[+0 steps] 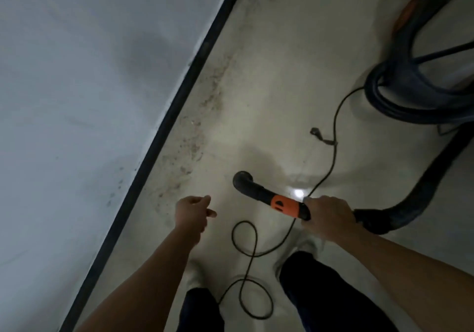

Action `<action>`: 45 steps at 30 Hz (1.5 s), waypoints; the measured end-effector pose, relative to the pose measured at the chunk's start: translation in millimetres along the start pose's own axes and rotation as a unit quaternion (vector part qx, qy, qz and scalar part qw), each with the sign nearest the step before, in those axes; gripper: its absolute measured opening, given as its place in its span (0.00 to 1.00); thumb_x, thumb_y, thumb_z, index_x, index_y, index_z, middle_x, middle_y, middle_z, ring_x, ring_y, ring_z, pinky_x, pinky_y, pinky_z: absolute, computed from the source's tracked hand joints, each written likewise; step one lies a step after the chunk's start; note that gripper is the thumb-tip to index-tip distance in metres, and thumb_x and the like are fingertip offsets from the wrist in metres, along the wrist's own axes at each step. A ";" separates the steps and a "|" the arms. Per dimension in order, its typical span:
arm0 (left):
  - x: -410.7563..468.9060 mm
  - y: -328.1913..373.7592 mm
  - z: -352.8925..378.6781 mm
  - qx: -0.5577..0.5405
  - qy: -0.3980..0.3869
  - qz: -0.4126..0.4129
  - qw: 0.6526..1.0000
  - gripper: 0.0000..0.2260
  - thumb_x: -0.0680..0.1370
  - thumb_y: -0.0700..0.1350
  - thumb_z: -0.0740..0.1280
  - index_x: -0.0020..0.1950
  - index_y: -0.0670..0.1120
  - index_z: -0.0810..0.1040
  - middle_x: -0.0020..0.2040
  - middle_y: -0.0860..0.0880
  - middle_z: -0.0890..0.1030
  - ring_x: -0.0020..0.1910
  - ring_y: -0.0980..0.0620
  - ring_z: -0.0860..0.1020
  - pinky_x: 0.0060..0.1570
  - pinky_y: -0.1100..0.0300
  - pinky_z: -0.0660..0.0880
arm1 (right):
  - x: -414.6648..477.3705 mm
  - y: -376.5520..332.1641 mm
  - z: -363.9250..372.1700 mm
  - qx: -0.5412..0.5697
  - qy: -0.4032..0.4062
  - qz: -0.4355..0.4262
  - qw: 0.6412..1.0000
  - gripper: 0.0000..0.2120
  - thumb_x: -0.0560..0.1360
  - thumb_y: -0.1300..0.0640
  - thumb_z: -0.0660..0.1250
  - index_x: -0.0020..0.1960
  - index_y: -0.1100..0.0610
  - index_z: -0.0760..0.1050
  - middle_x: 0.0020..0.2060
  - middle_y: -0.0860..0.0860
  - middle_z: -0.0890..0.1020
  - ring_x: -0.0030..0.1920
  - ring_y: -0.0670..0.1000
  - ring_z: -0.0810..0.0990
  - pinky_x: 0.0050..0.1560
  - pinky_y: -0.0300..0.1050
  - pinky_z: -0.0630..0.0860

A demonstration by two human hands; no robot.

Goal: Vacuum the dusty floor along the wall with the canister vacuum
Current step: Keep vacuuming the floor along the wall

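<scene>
The hose handle (pixel 272 198), black with an orange collar, is gripped at its rear end by the right hand (pixel 327 216), the curved open end turned towards the wall (pixel 89 87). The left hand (pixel 193 212) is held apart from it, fingers loosely curled and holding nothing. A band of dust (pixel 202 126) is noted on the floor (pixel 269 75) along the black baseboard (pixel 179 95). The canister vacuum (pixel 415 75), which is blurred, stands at the upper right, and its hose (pixel 420 190) runs to the handle. A power cord (pixel 333 157) lies looped on the floor between the feet.
</scene>
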State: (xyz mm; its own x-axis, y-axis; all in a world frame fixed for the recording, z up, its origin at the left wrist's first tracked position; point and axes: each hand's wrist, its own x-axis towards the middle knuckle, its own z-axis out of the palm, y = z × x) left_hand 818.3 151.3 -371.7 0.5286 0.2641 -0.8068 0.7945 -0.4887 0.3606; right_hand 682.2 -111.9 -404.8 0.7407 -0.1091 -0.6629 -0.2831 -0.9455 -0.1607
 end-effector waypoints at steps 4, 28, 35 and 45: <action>60.9 -69.9 -31.7 0.062 0.021 0.014 0.998 0.08 0.78 0.44 0.68 0.43 0.39 0.78 0.31 0.42 0.81 0.20 0.53 0.67 0.21 0.65 0.64 | 6.9 -38.0 61.6 -0.038 -0.011 -0.053 0.998 0.13 0.69 0.44 0.65 0.51 0.48 0.73 0.41 0.48 0.81 0.43 0.52 0.81 0.37 0.42 0.67; 246.6 -414.1 -154.1 0.262 0.094 0.081 0.957 0.18 0.77 0.50 0.65 0.62 0.40 0.75 0.58 0.41 0.79 0.56 0.42 0.77 0.50 0.55 0.71 | 51.0 -265.0 331.0 -0.106 -0.025 -0.161 0.981 0.10 0.69 0.47 0.66 0.42 0.46 0.65 0.32 0.45 0.71 0.32 0.49 0.70 0.31 0.41 0.61; 299.1 -464.6 -119.5 0.313 0.085 0.116 0.939 0.20 0.79 0.48 0.62 0.66 0.38 0.69 0.64 0.37 0.70 0.62 0.37 0.71 0.59 0.49 0.70 | 40.4 -221.8 382.6 -0.146 -0.032 -0.176 0.973 0.11 0.68 0.43 0.65 0.47 0.46 0.73 0.40 0.47 0.81 0.39 0.49 0.80 0.33 0.42 0.68; 343.6 -531.5 -94.4 0.378 0.213 0.293 0.852 0.24 0.81 0.48 0.53 0.76 0.40 0.58 0.77 0.36 0.55 0.75 0.38 0.54 0.72 0.45 0.58 | 61.1 -213.2 384.3 -0.117 0.123 -0.092 0.981 0.11 0.68 0.42 0.68 0.36 0.44 0.66 0.28 0.44 0.71 0.34 0.50 0.78 0.29 0.42 0.62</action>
State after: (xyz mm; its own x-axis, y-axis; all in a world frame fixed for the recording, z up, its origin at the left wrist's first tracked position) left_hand 605.9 580.3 -796.3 0.9564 -0.0098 -0.2918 0.0232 -0.9937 0.1095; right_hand 553.6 200.9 -692.0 0.8988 0.0261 -0.4376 -0.0046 -0.9976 -0.0690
